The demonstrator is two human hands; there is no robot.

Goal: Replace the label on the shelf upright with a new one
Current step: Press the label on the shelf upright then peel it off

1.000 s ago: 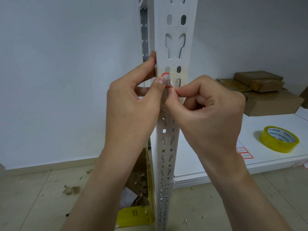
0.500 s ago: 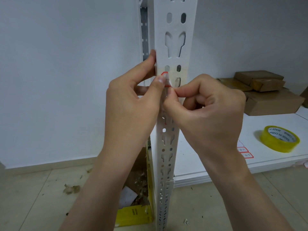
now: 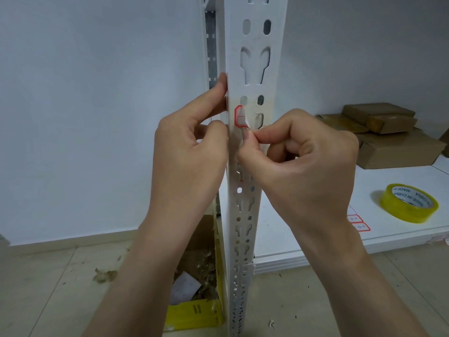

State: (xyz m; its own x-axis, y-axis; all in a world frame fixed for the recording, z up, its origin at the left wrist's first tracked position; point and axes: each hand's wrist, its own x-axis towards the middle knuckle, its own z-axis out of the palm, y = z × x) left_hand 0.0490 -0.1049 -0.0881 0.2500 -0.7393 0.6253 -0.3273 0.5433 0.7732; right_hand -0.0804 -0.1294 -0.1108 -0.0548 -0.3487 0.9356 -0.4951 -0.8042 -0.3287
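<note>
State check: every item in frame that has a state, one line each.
label, stuck on upright, lower edge pinched
left hand, grips upright's edge
right hand, pinches label
tape roll, lying flat on shelf
spare labels, flat on shelf
boxes, closed, stacked
yellow box, open, scraps inside

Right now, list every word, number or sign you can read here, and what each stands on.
"MADE IN CHINA": inner core of the yellow tape roll.
Too small: handwriting on the spare labels on the shelf board.
Nothing legible: red-bordered label on the shelf upright.
Too blurred: print on yellow box.
</note>
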